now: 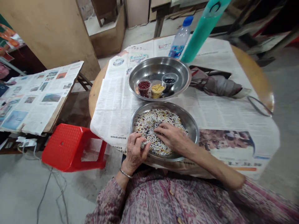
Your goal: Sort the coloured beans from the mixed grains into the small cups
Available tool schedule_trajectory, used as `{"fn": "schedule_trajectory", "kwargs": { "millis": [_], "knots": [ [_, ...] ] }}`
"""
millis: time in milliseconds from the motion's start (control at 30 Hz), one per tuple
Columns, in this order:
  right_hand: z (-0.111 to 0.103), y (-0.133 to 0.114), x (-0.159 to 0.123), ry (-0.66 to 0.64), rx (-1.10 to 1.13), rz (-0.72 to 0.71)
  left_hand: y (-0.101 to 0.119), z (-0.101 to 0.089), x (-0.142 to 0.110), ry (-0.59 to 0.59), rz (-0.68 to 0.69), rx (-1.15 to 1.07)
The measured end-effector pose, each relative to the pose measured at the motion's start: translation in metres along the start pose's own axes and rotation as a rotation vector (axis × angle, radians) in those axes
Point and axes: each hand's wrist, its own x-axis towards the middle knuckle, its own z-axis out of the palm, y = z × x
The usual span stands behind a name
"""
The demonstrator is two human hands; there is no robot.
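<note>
1. Steel, thin and smooth by its look, forms the bowl (193,130) set by the counter's (257,71) near edge.
2. Across its bottom a loose mix (148,127) of white grains and coloured beans is spread; each piece is judged light, hard and apt to roll or slip, not fragile.
3. The right hand (174,140) is half curled, its fingertips set down in the mix; whether any piece is held cannot be told.
4. At the rim's near-left side, the left hand (135,152) is loosely bent, thumb and fingers drawn close; what may be pinched there cannot be told.
5. Single pieces are best taken between thumb and forefinger tips; the loaded bowl, probably moderately heavy, by opposite sides of its rim.
6. Toward the counter's far edge, three cups (157,91) of beans are held in a basin (161,63); being seemingly flexible, they should be gripped lightly.
</note>
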Motion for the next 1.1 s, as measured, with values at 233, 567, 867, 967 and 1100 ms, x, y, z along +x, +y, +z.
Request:
{"fn": "schedule_trajectory", "kwargs": {
  "millis": [233,567,867,967,1100],
  "knots": [
    [-0.002,-0.018,-0.008,0.144,0.216,-0.067,0.011,-0.013,0.017,-0.326,0.005,0.114],
    [-0.007,-0.005,-0.045,0.266,-0.259,0.120,0.030,-0.002,0.060,-0.935,0.147,0.216],
    [-0.003,-0.010,-0.044,0.397,-0.241,0.191,0.002,0.029,0.101,-0.614,0.120,0.424],
    [-0.004,-0.013,-0.043,0.364,-0.284,0.236,-0.005,0.024,0.104,-0.484,-0.043,0.438],
    [-0.008,-0.016,-0.035,0.212,-0.349,0.333,-0.006,0.021,0.091,-0.539,-0.123,0.395]
  ]
}}
